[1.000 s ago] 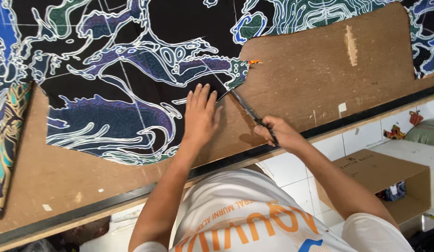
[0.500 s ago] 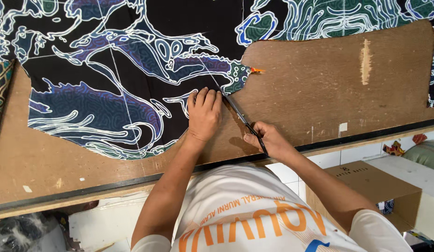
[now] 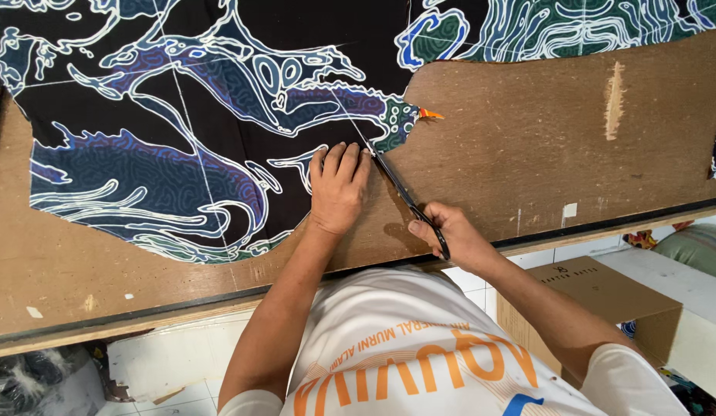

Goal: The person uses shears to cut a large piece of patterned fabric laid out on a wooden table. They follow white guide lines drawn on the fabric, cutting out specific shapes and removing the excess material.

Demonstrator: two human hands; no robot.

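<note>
A black fabric with blue, purple and white swirling patterns lies spread on a brown wooden board table. My left hand presses flat on the fabric's lower right edge, fingers together. My right hand grips the handles of black scissors, whose blades point up-left along the fabric's cut edge, right beside my left fingertips. A small orange scrap sits at the fabric's edge above the blades.
An open cardboard box stands on the white tiled floor at the lower right. More patterned fabric covers the board's top right. A pale gouge marks the board. Dark bags lie at the lower left.
The view has shifted so the board sits higher and more level. Both hands stay on the fabric edge, the scissors blades having advanced slightly up-left along the cut.
</note>
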